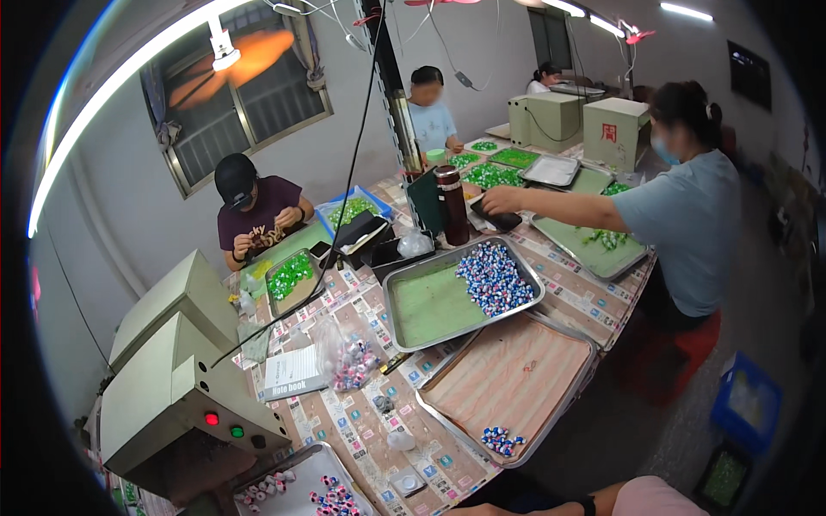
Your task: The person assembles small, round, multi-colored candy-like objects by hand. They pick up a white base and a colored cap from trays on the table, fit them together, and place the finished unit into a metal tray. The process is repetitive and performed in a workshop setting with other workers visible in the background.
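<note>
At the lower edge, my right hand [508,509] shows only as a thin strip, with a dark band on its wrist and a pink sleeve [658,497] behind it. Its fingers are cut off by the frame, so I cannot see what they hold. My left hand is out of view. Nearest to the right hand is a metal tray [508,378] lined with pinkish cloth, with a small pile of blue-and-white beads [502,440] at its near corner. Beyond it, a green-lined metal tray [430,305] carries a large heap of similar blue-and-white beads [495,279].
A beige machine [176,404] with red and green lights stands left, above a tray of pink-and-white pieces [331,497]. A notebook [292,374], a plastic bag of beads [353,357] and a dark red flask [451,206] are on the table. Several co-workers sit around it.
</note>
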`<action>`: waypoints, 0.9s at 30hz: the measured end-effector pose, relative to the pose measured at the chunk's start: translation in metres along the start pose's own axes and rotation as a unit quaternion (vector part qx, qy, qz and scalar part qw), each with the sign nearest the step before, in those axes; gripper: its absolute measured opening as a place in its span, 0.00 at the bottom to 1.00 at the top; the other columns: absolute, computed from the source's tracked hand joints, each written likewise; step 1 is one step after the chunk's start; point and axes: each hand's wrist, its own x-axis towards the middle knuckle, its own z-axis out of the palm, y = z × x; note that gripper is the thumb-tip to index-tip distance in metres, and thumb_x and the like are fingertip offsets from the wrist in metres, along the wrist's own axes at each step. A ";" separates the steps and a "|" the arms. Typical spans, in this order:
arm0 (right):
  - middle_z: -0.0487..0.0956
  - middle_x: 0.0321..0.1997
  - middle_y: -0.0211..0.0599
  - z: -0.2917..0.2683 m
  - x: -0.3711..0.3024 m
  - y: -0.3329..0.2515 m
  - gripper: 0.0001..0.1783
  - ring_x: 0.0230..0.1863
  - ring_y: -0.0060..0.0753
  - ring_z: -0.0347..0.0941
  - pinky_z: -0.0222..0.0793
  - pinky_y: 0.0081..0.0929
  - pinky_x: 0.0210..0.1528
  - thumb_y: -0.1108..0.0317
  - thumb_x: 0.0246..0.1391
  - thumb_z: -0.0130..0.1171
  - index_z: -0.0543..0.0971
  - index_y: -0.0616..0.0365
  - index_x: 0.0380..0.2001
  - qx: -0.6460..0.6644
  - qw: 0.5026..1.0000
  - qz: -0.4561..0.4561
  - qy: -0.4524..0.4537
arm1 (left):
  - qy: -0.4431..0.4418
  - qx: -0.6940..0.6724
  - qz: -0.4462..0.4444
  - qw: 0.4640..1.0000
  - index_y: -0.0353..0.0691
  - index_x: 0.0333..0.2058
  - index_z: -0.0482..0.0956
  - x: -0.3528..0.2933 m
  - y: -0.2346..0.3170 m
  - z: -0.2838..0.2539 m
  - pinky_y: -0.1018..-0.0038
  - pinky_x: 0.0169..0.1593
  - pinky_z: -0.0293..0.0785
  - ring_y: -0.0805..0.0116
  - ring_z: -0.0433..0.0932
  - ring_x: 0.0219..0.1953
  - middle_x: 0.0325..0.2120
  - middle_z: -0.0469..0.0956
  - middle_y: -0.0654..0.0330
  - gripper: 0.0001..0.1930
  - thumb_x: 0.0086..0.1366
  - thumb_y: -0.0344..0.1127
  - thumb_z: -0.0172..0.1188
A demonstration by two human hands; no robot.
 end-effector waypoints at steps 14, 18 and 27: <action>0.81 0.38 0.35 -0.075 -0.022 0.050 0.09 0.41 0.37 0.77 0.71 0.28 0.45 0.70 0.49 0.65 0.83 0.58 0.36 -0.331 0.914 0.018 0.235 | 0.345 0.398 0.149 0.837 0.38 0.41 0.82 0.004 0.046 -0.133 0.83 0.19 0.56 0.82 0.63 0.16 0.19 0.75 0.66 0.10 0.61 0.31 0.62; 0.78 0.37 0.37 -0.110 -0.025 0.045 0.10 0.40 0.42 0.74 0.70 0.35 0.45 0.70 0.47 0.63 0.81 0.57 0.35 -0.444 0.854 0.044 0.266 | 0.385 0.524 0.172 0.740 0.36 0.42 0.82 -0.015 0.059 -0.169 0.79 0.23 0.66 0.76 0.71 0.20 0.25 0.79 0.60 0.12 0.60 0.33 0.63; 0.75 0.35 0.40 -0.117 -0.018 0.072 0.12 0.41 0.45 0.73 0.70 0.40 0.43 0.64 0.53 0.57 0.80 0.53 0.40 -0.505 0.832 0.186 0.130 | 0.413 0.575 0.231 0.667 0.32 0.44 0.81 -0.006 0.028 -0.212 0.69 0.38 0.72 0.63 0.73 0.29 0.31 0.79 0.54 0.15 0.58 0.30 0.61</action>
